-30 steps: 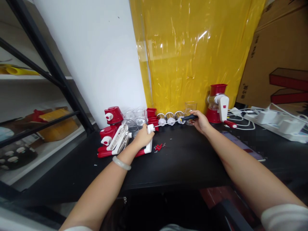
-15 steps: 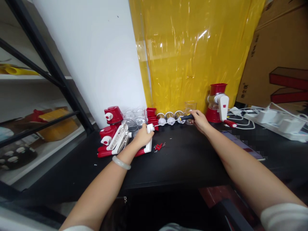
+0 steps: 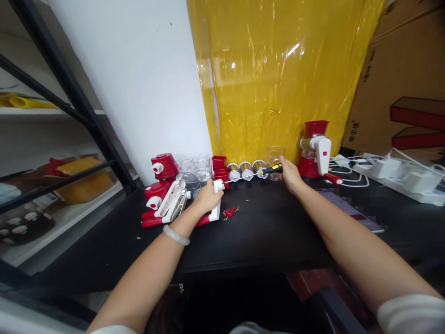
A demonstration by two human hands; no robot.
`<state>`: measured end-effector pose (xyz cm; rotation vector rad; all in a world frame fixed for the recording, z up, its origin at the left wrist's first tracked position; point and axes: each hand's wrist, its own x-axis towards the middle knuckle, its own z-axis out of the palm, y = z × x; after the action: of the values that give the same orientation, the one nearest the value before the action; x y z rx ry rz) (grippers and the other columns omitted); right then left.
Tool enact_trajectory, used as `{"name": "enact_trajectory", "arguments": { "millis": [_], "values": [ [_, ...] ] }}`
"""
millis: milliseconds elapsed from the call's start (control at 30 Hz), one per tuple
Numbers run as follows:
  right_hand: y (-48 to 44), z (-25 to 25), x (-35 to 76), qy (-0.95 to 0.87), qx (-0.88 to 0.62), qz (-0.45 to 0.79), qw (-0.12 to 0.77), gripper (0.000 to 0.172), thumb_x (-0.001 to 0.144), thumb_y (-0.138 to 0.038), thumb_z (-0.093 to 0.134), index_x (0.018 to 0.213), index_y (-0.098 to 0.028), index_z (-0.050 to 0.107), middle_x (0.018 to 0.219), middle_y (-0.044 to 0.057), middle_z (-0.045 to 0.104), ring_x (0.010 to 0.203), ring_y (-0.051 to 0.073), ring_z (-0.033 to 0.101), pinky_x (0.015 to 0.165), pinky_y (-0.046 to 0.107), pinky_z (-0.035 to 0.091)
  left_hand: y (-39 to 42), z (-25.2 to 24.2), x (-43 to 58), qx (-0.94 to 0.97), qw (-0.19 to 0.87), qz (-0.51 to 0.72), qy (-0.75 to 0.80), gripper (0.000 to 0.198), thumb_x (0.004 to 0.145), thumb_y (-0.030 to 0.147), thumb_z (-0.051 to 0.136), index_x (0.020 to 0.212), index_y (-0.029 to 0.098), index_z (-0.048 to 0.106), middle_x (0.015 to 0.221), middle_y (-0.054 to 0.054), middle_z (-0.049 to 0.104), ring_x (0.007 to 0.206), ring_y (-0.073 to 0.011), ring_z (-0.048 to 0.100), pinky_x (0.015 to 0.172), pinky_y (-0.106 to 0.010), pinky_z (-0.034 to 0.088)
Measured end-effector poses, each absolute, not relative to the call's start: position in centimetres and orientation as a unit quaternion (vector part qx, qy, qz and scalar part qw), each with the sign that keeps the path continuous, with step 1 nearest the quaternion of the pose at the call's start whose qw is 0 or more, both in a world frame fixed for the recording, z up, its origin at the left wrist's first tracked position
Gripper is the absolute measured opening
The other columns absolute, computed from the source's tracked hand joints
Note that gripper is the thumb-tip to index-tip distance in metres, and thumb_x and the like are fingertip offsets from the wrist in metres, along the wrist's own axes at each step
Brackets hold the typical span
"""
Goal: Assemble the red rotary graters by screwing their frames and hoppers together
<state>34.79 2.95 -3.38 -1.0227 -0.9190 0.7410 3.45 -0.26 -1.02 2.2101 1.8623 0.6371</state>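
Observation:
My left hand is closed on a white crank handle with a red grip, its round hub turned to the right. A long screwdriver with a black and yellow grip lies level, its shaft reaching to that hub. My right hand pinches the screwdriver at the back end of its grip. Whether the tip sits in a screw is too small to tell. Below the hub, small red parts and several screws lie on the black table.
Left of my hand are more crank handles, red grinder bodies and clear cups. Drum graters line the back. An assembled rotary grater, a tablet and a power strip stand to the right.
The fingers of my right hand have shifted back along the screwdriver's grip, so more of the grip shows. My left hand and the crank handle have stayed in place.

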Motion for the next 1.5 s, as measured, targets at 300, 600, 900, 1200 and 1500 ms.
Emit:
{"name": "enact_trajectory", "arguments": {
  "millis": [300,600,900,1200,1500],
  "values": [
    [2.8,-3.1,34.2,-0.388,-0.409,0.387,0.730,0.037,0.069,-0.045,0.079,0.083,-0.023,0.054,0.059,-0.009,0.051,0.042,0.007,0.044,0.044,0.023,0.045,-0.2,-1.1,3.4,0.745,0.087,0.220,0.624,0.027,0.086,0.035,0.056,0.108,0.021,0.047,0.103,-0.012,0.073,0.096,-0.0293,0.071,0.075,-0.033,0.046],
    [2.4,-2.8,34.5,-0.377,-0.381,0.454,0.711,0.028,0.067,-0.039,0.072,0.080,-0.023,0.053,0.062,-0.006,0.057,0.046,0.010,0.052,0.047,0.025,0.045,-0.3,-1.0,3.4,0.742,0.091,0.217,0.627,0.027,0.087,0.035,0.055,0.108,0.021,0.046,0.105,-0.012,0.073,0.097,-0.0293,0.071,0.075,-0.034,0.047],
    [2.6,-3.2,34.6,-0.447,-0.413,0.370,0.702,0.042,0.074,-0.062,0.073,0.072,-0.023,0.056,0.043,-0.009,0.039,0.036,0.009,0.035,0.041,0.025,0.036,-0.3,-0.8,3.5,0.738,0.094,0.211,0.634,0.029,0.087,0.034,0.056,0.111,0.021,0.047,0.106,-0.013,0.073,0.099,-0.0306,0.071,0.077,-0.034,0.047],
    [2.0,-2.4,34.8,-0.386,-0.377,0.464,0.702,0.022,0.067,-0.033,0.069,0.080,-0.023,0.055,0.066,-0.005,0.058,0.051,0.011,0.056,0.049,0.025,0.047,-0.2,-0.9,3.4,0.742,0.086,0.208,0.631,0.029,0.086,0.035,0.056,0.110,0.021,0.046,0.107,-0.013,0.073,0.100,-0.0311,0.071,0.076,-0.034,0.047],
    [3.0,-3.6,34.9,-0.446,-0.434,0.362,0.694,0.050,0.072,-0.068,0.073,0.069,-0.025,0.048,0.038,-0.010,0.035,0.034,0.010,0.035,0.039,0.026,0.040,-0.1,-1.0,3.3,0.742,0.091,0.214,0.629,0.027,0.087,0.035,0.055,0.109,0.021,0.046,0.108,-0.014,0.073,0.101,-0.0311,0.070,0.076,-0.034,0.046]
  ]
}}
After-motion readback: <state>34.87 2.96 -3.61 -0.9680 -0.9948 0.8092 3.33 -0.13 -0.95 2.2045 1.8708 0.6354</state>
